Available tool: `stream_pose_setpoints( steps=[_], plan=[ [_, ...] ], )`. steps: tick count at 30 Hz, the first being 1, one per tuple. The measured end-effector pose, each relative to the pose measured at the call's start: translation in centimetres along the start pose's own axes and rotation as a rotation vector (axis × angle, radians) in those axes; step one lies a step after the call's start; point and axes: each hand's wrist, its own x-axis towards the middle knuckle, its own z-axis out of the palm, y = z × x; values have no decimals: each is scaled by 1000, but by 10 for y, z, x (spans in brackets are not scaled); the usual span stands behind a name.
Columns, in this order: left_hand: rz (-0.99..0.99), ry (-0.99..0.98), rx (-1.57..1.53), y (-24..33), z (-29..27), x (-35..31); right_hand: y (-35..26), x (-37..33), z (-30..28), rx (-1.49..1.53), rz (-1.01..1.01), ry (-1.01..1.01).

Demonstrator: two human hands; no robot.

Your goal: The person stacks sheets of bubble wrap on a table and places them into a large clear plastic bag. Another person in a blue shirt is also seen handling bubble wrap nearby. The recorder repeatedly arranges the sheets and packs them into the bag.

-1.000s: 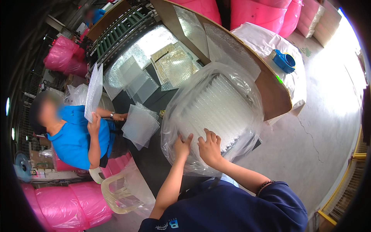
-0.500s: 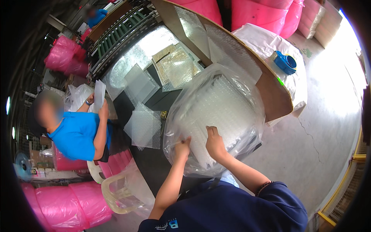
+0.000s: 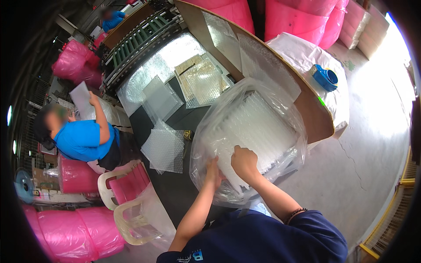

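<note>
One left hand point(image 3: 213, 174), one right hand point(image 3: 244, 165), apart, grip unclear, at mid-frame translucent sheets point(image 3: 265, 127): probably light, soft, best edge-held.

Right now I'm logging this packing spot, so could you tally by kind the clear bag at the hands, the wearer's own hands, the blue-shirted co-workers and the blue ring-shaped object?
Clear bag: 1
Own hands, left hand and right hand: 2
Blue-shirted co-workers, nearer co-worker and farther co-worker: 2
Blue ring-shaped object: 1
Total: 6
</note>
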Motion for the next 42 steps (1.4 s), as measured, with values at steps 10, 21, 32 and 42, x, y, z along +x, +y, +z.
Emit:
stream_pose_setpoints(
  steps=[10, 21, 32, 42],
  plan=[
    [-80, -105, 135, -3, 4, -4, 59, 29, -25, 118, 17, 269],
    [-268, -131, -7, -23, -3, 5, 67, 47, -22, 50, 344, 198],
    [-372, -215, -79, -24, 5, -5, 75, 59, 10, -62, 153, 411],
    [-340, -215, -75, -33, -6, 18, 73, 52, 12, -71, 77, 479]
  ],
)
